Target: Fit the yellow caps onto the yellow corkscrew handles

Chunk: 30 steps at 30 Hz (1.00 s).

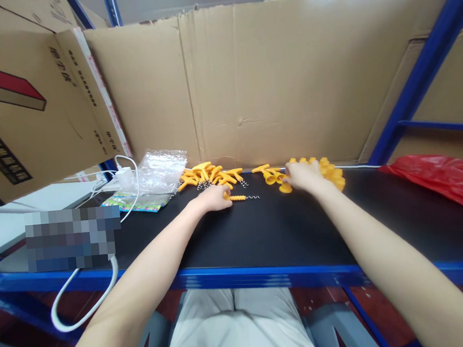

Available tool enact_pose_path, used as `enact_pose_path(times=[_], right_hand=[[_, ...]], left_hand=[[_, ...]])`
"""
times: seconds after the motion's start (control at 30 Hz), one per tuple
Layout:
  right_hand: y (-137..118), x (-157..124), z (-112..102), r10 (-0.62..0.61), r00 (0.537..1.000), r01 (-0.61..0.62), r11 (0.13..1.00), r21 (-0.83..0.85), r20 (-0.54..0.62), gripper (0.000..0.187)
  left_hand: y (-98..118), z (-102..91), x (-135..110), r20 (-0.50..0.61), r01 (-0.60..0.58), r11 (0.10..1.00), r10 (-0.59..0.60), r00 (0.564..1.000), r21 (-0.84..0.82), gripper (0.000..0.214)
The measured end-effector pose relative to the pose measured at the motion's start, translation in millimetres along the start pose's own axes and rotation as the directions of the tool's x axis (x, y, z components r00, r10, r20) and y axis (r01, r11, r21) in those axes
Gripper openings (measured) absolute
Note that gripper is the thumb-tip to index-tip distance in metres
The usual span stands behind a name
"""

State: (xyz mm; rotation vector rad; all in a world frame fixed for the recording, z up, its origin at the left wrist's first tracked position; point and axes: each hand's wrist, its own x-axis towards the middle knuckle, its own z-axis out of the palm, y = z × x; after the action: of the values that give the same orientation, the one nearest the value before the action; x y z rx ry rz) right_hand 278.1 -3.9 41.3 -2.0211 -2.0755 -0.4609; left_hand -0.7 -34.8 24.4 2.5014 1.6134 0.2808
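Note:
My left hand (214, 197) rests on the black table top (285, 228), fingers closed round the yellow handle of a corkscrew (241, 197) whose metal spiral points right. My right hand (303, 175) lies farther right, fingers curled over a yellow cap piece (285, 187) at the edge of a heap of yellow caps (332, 173). Behind the left hand sits a pile of yellow T-shaped corkscrews (211, 175). A few more yellow pieces (270, 174) lie between the two piles.
A cardboard wall (272, 78) closes the back of the bench. A clear plastic bag (161, 170), a white charger with cable (124, 177) and a colourful packet (134, 202) lie at the left. A red plastic bag (443, 179) is at the right. A blue frame edge (240, 276) runs along the front.

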Motion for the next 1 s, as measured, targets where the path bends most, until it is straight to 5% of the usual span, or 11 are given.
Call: enact_pose_path(times=[0.13,0.3,0.6,1.0], right_hand=[[-21,-4,4,-0.072,0.995,0.053,0.969,0.24,0.073,0.02],[-40,-9,12,-0.161,0.968,0.096,0.945,0.314,0.19,0.027],[-40,-16,7,-0.329,0.944,0.324,0.931,0.169,0.001,0.021],[-36,-9,21,-0.291,0.956,0.264,0.894,0.363,0.021,0.024]], left_hand=[[-8,5.2,6,-0.078,-0.01,1.0,0.008,0.997,-0.028,0.034],[-15,8.8,10,-0.179,0.033,0.998,-0.04,0.983,-0.046,0.032],[-13,6.1,9,-0.244,0.036,0.997,-0.053,0.968,-0.074,0.034],[-13,6.7,9,-0.257,0.042,0.997,-0.059,0.965,-0.068,0.033]])
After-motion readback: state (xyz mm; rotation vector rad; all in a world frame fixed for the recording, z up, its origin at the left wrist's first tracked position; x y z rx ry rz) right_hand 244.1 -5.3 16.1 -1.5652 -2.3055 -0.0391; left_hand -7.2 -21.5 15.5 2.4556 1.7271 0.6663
